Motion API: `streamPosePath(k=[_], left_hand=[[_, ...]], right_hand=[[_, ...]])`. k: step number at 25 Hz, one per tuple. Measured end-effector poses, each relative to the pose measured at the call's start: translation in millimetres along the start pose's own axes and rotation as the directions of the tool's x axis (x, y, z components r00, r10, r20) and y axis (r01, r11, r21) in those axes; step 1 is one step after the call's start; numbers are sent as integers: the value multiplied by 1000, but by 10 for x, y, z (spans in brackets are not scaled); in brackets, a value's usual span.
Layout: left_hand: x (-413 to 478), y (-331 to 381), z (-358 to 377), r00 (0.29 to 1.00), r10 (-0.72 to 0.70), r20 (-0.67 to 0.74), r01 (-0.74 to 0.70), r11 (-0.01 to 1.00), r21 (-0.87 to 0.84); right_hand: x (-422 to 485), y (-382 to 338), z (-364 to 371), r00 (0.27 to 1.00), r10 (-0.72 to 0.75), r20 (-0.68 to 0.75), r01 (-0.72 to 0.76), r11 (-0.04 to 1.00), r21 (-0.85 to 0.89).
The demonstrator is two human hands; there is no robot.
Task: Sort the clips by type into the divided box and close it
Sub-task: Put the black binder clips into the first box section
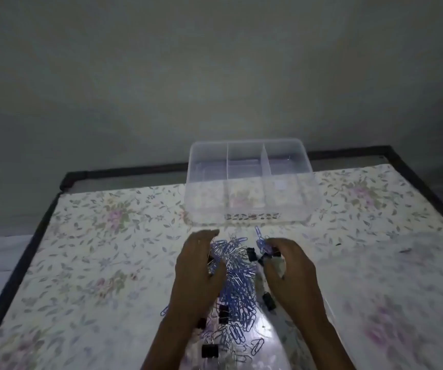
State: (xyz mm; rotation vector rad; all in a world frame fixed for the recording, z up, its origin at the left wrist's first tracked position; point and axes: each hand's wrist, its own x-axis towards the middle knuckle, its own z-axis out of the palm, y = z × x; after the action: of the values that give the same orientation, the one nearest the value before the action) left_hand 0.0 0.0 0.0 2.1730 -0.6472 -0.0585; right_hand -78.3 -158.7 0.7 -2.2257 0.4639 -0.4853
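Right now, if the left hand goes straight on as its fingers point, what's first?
Probably the near wall of the clear plastic divided box; only floral cloth shows between it and the left hand. Height is unclear from one view.

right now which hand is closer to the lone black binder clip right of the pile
Right. The right hand is just beyond the black binder clip, its wrist beside it; the left hand is across the pile.
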Motion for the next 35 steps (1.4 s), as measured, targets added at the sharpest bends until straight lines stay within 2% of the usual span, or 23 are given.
streamPosePath(k=[2,3,5,7,10,14,17,21,23,25,28,31,33,35], left_hand=[[95,-155,9,998,48,-34,-45,994,96],[90,-219,10,998,40,-47,-33,990,136],[5,-328,19,999,32,-39,-24,983,180],[-100,-336,46,1000,21,-13,-19,990,141],[-19,-289,58,998,-7,-60,11,998,60],[25,-285,107,994,-19,-108,23,999,29],[45,-319,167,996,-14,-86,23,995,94],[56,-419,184,990,-32,-139,58,981,186],[74,-341,234,989,25,-145,4,981,195],[98,-127,368,989,127,-77,-110,975,193],[146,135,647,964,261,57,-263,892,367],[201,147,788,957,288,28,-270,856,442],[191,123,799,955,296,-19,-262,872,413],[205,162,730,960,263,-92,-236,943,237]], right_hand=[[162,77,93,995,-72,-65,62,988,-141],[218,126,101,996,-62,-72,46,977,-208],[266,247,61,996,45,-76,-65,956,-285],[215,323,19,994,110,-19,-111,948,-298],[232,383,4,995,77,63,-61,973,-223],[209,321,-1,995,102,-22,-104,978,-179],[214,363,-7,992,103,-66,-111,985,-133],[254,324,-55,985,120,-122,-123,992,-17],[280,234,-77,977,134,-166,-128,991,42],[307,164,-112,958,177,-224,-152,981,124],[338,153,-170,929,247,-274,-192,958,214],[339,150,-176,929,259,-266,-194,950,246],[346,124,-170,935,257,-244,-186,942,279],[361,97,-183,942,237,-237,-160,940,302]])
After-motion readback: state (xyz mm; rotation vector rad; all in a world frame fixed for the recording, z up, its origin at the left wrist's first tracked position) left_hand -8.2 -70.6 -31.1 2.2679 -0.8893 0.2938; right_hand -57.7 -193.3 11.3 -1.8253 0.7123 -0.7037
